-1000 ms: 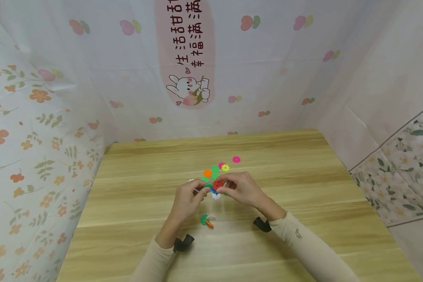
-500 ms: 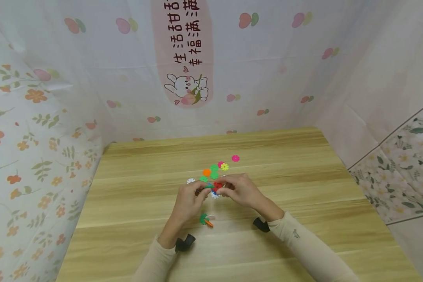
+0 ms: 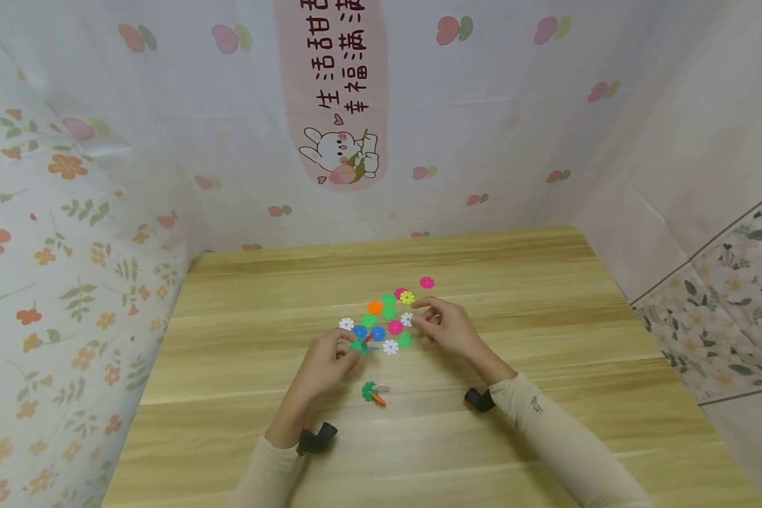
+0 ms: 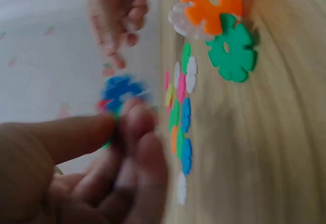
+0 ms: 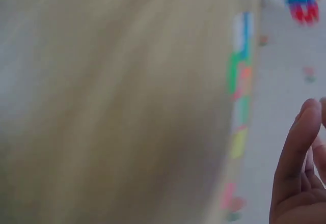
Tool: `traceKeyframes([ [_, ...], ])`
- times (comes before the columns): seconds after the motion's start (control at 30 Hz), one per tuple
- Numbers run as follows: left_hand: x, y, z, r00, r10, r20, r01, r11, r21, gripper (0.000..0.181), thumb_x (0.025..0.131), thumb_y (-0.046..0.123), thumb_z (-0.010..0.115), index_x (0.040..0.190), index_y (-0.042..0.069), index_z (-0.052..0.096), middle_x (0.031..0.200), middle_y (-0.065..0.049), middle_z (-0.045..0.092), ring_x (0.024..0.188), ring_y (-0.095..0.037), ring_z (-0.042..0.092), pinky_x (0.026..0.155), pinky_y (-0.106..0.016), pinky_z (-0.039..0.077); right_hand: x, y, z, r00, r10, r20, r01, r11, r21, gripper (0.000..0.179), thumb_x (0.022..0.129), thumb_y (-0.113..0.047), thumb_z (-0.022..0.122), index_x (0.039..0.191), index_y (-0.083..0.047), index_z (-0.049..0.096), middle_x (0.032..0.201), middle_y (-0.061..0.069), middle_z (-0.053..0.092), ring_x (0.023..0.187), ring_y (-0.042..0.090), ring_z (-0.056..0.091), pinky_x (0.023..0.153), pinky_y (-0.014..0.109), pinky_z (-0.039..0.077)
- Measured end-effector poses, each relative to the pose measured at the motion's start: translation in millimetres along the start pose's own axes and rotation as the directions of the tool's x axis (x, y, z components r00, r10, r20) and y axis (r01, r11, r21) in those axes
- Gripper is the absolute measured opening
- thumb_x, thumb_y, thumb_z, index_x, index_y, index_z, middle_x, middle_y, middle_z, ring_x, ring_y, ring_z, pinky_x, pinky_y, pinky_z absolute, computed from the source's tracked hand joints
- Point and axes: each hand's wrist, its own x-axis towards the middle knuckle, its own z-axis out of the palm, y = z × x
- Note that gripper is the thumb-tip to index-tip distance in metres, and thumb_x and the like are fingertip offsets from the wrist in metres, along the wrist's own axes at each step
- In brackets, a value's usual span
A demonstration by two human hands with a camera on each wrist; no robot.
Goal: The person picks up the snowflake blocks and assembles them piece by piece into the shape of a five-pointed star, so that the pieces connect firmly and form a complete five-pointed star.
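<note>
My left hand pinches a small cluster of joined snowflake discs between thumb and fingers, held over the table. In it a green disc, a red disc and a blue disc show; the fingers hide part of it. To the right, my right hand hovers with relaxed, bent fingers and a gap between thumb and forefinger, holding nothing. Its fingertips are right by a white disc. Loose flat snowflake discs in pink, yellow, orange, green, blue and white lie between and beyond the hands.
Nearer me, a second joined cluster of a green disc, an orange disc and a whitish disc rests on the wooden table. Patterned cloth hangs behind the table and at both sides. A black wrist mount sits below my left wrist.
My right hand has let go of the red-disc cluster and moved right, its fingers parting. My left hand has drawn the cluster a little left and toward me.
</note>
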Motion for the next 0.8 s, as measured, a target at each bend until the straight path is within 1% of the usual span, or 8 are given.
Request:
traceKeyframes([
  [0.07,-4.8,-4.5,-1.7,0.993,-0.077,0.088,0.083,0.995,-0.060,0.031,0.089,0.002,0.060,0.117,0.000,0.048,0.077,-0.013,0.067,0.066,-0.023,0.065,0.059,-0.032,0.055,0.9,12.0,-1.1,0.996,0.086,0.017,-0.087,0.994,0.068,0.037,0.085,-0.020,0.070,0.119,-0.013,0.058,0.080,0.008,0.062,0.053,0.027,0.060,0.043,0.034,0.051],
  [0.2,-13.7,-12.8,0.4,0.957,-0.184,0.222,0.218,0.966,-0.138,0.031,0.090,0.000,0.057,0.118,-0.003,0.043,0.075,-0.019,0.065,0.059,-0.024,0.061,0.053,-0.036,0.055,5.2,30.3,-0.8,0.988,0.156,0.016,-0.157,0.979,0.130,0.046,0.082,-0.014,0.073,0.124,-0.013,0.055,0.077,0.012,0.059,0.049,0.023,0.058,0.043,0.036,0.052],
  [0.3,-17.5,-15.2,3.2,0.942,-0.202,0.269,0.240,0.964,-0.116,0.022,0.092,0.003,0.056,0.112,0.000,0.047,0.073,-0.019,0.064,0.054,-0.021,0.060,0.050,-0.035,0.054,10.5,39.4,0.3,0.985,0.170,0.009,-0.170,0.982,0.081,0.049,0.080,-0.016,0.075,0.125,-0.017,0.055,0.074,0.011,0.059,0.046,0.021,0.057,0.041,0.034,0.051],
  [0.4,-21.0,-15.5,4.3,0.934,-0.217,0.286,0.250,0.964,-0.086,0.018,0.095,0.009,0.054,0.111,0.003,0.049,0.070,-0.018,0.065,0.051,-0.019,0.059,0.048,-0.036,0.054,16.4,45.8,3.9,0.988,0.148,0.034,-0.146,0.988,-0.052,0.049,0.079,-0.025,0.076,0.123,-0.020,0.056,0.067,0.004,0.058,0.042,0.018,0.055,0.039,0.029,0.047],
  [0.5,-23.5,-15.9,4.2,0.939,-0.214,0.268,0.236,0.970,-0.052,0.022,0.096,0.013,0.051,0.115,0.003,0.047,0.066,-0.016,0.064,0.047,-0.019,0.058,0.046,-0.036,0.053,20.4,47.5,6.9,0.992,0.111,0.064,-0.100,0.983,-0.153,0.047,0.078,-0.033,0.076,0.121,-0.020,0.059,0.061,0.001,0.057,0.038,0.017,0.053,0.037,0.027,0.042],
  [0.67,-22.5,-18.3,1.8,0.969,-0.184,0.168,0.189,0.982,-0.018,0.027,0.097,0.013,0.050,0.123,0.004,0.044,0.064,-0.013,0.063,0.048,-0.023,0.060,0.046,-0.035,0.053,24.2,43.4,10.8,0.996,0.059,0.059,-0.045,0.975,-0.219,0.038,0.078,-0.032,0.076,0.111,-0.017,0.065,0.056,-0.001,0.055,0.034,0.016,0.050,0.036,0.028,0.039],
  [0.73,-21.4,-18.6,0.7,0.975,-0.174,0.135,0.177,0.984,-0.014,0.028,0.098,0.014,0.049,0.123,0.006,0.044,0.065,-0.011,0.064,0.050,-0.022,0.061,0.046,-0.034,0.053,26.1,41.7,13.4,0.998,0.035,0.058,-0.017,0.958,-0.286,0.034,0.079,-0.032,0.075,0.108,-0.017,0.066,0.056,-0.004,0.054,0.033,0.012,0.049,0.038,0.027,0.040],
  [0.8,-20.8,-18.2,-0.7,0.979,-0.166,0.117,0.169,0.985,-0.016,0.028,0.098,0.016,0.049,0.124,0.007,0.045,0.066,-0.011,0.064,0.051,-0.022,0.061,0.045,-0.034,0.052,28.3,40.1,16.8,0.998,-0.001,0.061,0.024,0.922,-0.386,0.030,0.079,-0.033,0.074,0.104,-0.016,0.067,0.056,-0.008,0.053,0.037,0.007,0.049,0.041,0.024,0.041],
])
